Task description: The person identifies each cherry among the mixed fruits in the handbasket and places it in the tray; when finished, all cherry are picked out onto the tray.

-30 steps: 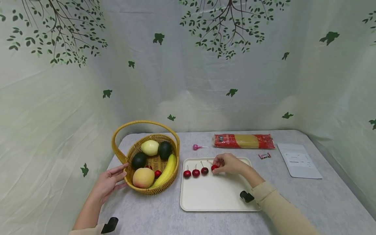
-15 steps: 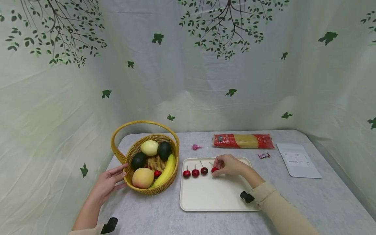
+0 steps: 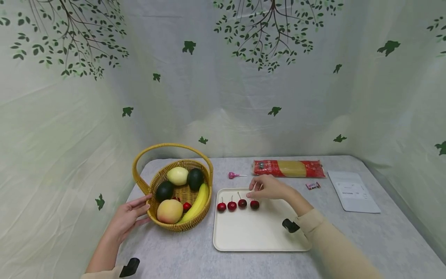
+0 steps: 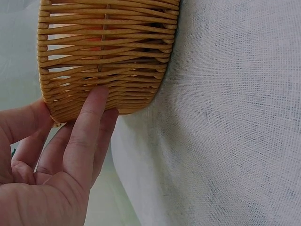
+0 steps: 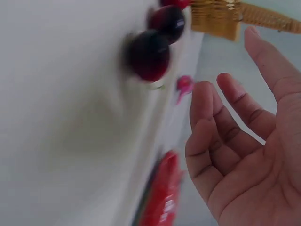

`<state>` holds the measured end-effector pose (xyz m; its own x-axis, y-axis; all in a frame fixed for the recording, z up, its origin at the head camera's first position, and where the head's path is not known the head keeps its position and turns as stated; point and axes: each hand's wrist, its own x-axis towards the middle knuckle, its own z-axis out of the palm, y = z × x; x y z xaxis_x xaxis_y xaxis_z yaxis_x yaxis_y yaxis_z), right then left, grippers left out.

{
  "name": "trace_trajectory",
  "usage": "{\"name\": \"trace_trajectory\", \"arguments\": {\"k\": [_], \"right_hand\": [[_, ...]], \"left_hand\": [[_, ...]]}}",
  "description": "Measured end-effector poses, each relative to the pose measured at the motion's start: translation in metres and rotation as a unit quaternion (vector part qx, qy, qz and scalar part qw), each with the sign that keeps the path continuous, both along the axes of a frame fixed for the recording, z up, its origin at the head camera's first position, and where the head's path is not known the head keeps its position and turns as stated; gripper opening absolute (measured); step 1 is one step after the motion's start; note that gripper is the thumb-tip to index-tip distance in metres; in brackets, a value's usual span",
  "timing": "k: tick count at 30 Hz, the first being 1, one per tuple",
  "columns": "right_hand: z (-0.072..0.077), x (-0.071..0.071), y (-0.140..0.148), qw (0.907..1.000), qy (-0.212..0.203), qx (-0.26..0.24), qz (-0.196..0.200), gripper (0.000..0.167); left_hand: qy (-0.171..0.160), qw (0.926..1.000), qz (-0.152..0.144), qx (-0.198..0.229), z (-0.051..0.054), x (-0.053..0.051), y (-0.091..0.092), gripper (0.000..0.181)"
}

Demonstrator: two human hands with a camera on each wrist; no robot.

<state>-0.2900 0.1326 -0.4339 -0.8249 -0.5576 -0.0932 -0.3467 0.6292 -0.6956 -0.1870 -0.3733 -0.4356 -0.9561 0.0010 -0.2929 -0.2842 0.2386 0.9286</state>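
Observation:
My left hand [image 3: 130, 216] rests against the left side of a yellow woven basket [image 3: 205, 212]. In the left wrist view its fairly straight fingers [image 4: 83, 136] touch the basket wall [image 4: 106, 52], with the thumb by the rim. Above a cream tray [image 3: 258, 236] hovers my right hand [image 3: 270, 189], its fingers loosely bent and holding nothing. Just below it, the rightmost cherry [image 3: 254, 204] sits on the tray, also the nearest cherry [image 5: 148, 55] in the right wrist view. It ends a row of several stemmed cherries [image 3: 232, 205] along the tray's far side.
Inside the basket lie a peach [image 3: 169, 211], a banana [image 3: 198, 203], a lemon [image 3: 177, 175], two dark green avocado-like fruits [image 3: 195, 179] and small red fruit [image 3: 186, 206]. Behind the tray are a lollipop [image 3: 232, 175], a red-and-yellow packet [image 3: 289, 168], a wrapped candy [image 3: 313, 186] and a white pouch [image 3: 354, 192].
My right hand has let go of the rightmost cherry and risen slightly away from it, leaving it on the tray. The left hand and basket stay put.

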Motion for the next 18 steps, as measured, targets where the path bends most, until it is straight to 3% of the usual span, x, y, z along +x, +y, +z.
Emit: {"name": "trace_trajectory", "arguments": {"k": [5, 10, 15, 18], "right_hand": [[0.038, 0.000, -0.032, 0.9966, -0.019, 0.001, 0.079, 0.027], [0.071, 0.004, -0.079, 0.9849, -0.056, 0.004, 0.164, 0.025], [0.090, 0.006, -0.129, 0.9642, -0.067, -0.007, 0.256, 0.029], [0.097, 0.003, -0.157, 0.9561, -0.079, -0.005, 0.282, 0.028]], "left_hand": [[-0.001, 1.0000, 0.002, 0.005, 0.000, 0.000, 0.001, 0.064], [-0.001, 1.0000, 0.001, 0.009, -0.002, 0.000, -0.001, 0.063], [0.001, 1.0000, -0.003, 0.007, -0.004, 0.000, -0.002, 0.063], [0.001, 1.0000, -0.005, 0.004, -0.004, 0.000, -0.002, 0.063]]}}
